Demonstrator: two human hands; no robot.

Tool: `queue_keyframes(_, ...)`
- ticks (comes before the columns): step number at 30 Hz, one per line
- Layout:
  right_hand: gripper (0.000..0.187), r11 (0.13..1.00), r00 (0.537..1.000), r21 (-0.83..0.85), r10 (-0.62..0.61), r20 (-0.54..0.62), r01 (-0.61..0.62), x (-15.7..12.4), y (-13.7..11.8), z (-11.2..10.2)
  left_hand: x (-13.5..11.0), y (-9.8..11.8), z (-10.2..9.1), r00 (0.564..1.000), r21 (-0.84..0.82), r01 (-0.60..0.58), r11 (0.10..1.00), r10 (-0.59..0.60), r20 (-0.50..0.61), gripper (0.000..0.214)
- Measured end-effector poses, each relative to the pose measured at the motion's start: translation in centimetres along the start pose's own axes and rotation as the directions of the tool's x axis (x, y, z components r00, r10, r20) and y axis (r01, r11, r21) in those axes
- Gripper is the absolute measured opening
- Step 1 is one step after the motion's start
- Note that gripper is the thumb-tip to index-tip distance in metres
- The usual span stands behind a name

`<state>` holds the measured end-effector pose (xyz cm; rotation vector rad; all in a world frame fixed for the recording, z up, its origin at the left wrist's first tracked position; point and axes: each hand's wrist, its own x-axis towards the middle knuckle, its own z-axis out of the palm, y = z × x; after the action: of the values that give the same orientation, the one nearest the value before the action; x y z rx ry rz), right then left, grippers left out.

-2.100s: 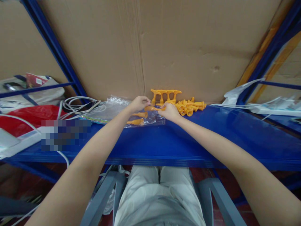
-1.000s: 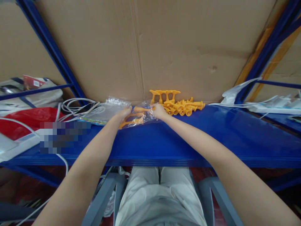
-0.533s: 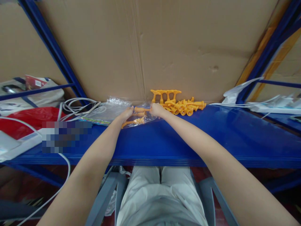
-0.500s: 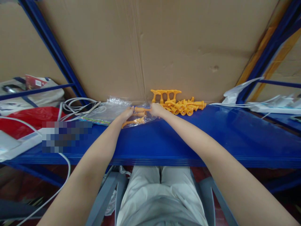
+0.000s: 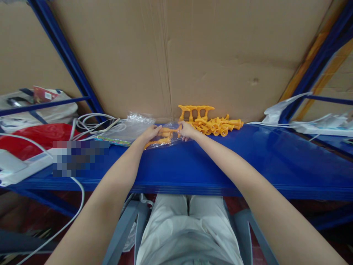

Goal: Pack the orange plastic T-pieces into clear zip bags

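Note:
A clear plastic bag [image 5: 162, 144] lies on the blue shelf with several orange horn-shaped plastic pieces [image 5: 164, 140] in it. My left hand [image 5: 151, 133] is closed on the bag's left side. At its right end, my right hand [image 5: 188, 131] has its fingertips bent around the narrow end of an orange horn-shaped piece; the bag film partly hides the grip. Just behind and right of my right hand lies a pile of similar orange horn-shaped pieces [image 5: 216, 126], flared ends facing me. Several more stand upright in a row [image 5: 196, 108], their T-shaped tops up.
Flat clear plastic bags [image 5: 121, 135] with a colourful edge lie left of my left hand. White cables [image 5: 92, 123], a red bag [image 5: 41, 138] and a white power strip [image 5: 30, 167] sit farther left. Cardboard [image 5: 209, 55] backs the blue shelf [image 5: 248, 158]; blue posts [image 5: 67, 60] flank it.
My right hand has shifted slightly right and its lower fingers have loosened. The orange pieces in the bag have moved a little. My left hand stays at the bag.

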<state>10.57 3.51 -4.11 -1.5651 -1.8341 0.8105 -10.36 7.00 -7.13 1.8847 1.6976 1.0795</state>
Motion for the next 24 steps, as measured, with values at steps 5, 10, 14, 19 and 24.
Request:
queue_keyframes(5, 0.016, 0.956, 0.993, 0.27, 0.11, 0.042, -0.117, -0.3, -0.1, -0.2, -0.3, 1.0, -0.1, 0.998, 0.07, 0.002, 0.998, 0.003, -0.067, 0.031)
queue_keyframes(10, 0.018, 0.9, 0.985, 0.401, 0.145, 0.095, -0.171, -0.1, -0.2, -0.1, -0.5, 1.9, 0.0, 0.986, 0.004, -0.153, 0.988, 0.153, -0.067, 0.018)
queue_keyframes(14, 0.019, 0.872, 0.98, 0.451, 0.145, 0.136, -0.192, 0.5, -0.1, 0.0, -0.4, 2.4, 0.0, 0.982, 0.015, -0.147, 0.989, 0.148, -0.115, 0.013)
queue_keyframes(19, 0.021, 0.856, 0.981, 0.488, 0.103, 0.164, -0.171, 0.8, -0.2, 0.1, -0.2, 2.8, -0.1, 0.976, -0.02, -0.165, 0.986, 0.161, -0.144, 0.013)
queue_keyframes(24, 0.024, 0.84, 0.988, 0.527, 0.073, 0.136, -0.134, 0.6, -0.4, 0.6, -0.2, 3.0, 0.1, 0.976, -0.05, -0.183, 0.982, 0.175, -0.131, 0.017)
